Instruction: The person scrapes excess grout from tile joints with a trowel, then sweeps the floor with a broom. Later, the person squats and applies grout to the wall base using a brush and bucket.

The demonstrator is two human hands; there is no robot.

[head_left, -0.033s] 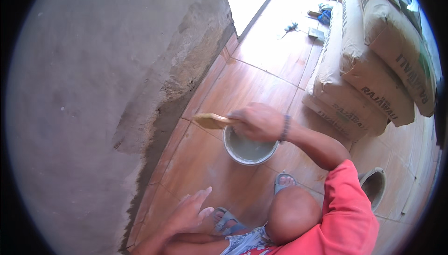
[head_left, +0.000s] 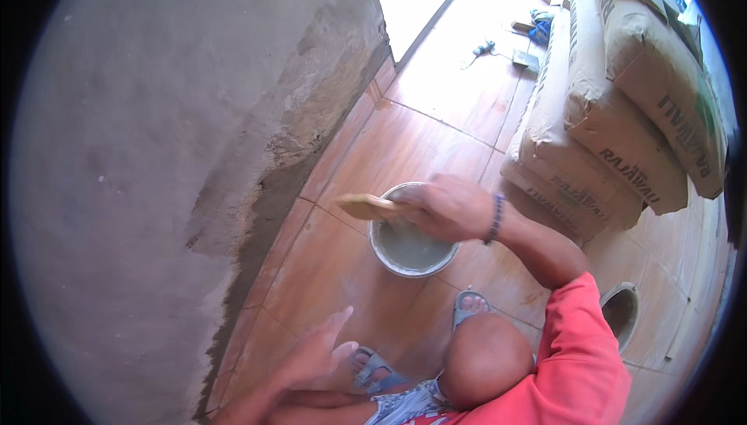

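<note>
My right hand (head_left: 459, 208) is closed round the handle of a tan, wooden-handled brush (head_left: 364, 207). The brush lies level above a round bucket (head_left: 377, 252) that holds grey, cloudy liquid, its broad end pointing left toward the wall. The hand covers part of the bucket's far rim. My left hand (head_left: 320, 347) hangs open near the foot of the wall, fingers stretched out and holding nothing. To its left rises a grey plastered wall (head_left: 148, 137); a darker, rough strip runs along its lower edge.
Filled paper sacks (head_left: 622, 121) are stacked at the right. A second bucket (head_left: 620, 312) stands behind my right elbow. Tools (head_left: 525, 59) and a blue item (head_left: 539, 29) lie on the tiled floor (head_left: 436, 133) farther off. My sandalled feet (head_left: 471, 304) are close to the bucket.
My right hand and the brush have shifted slightly to the right over the bucket. My left hand stays near the wall, still open.
</note>
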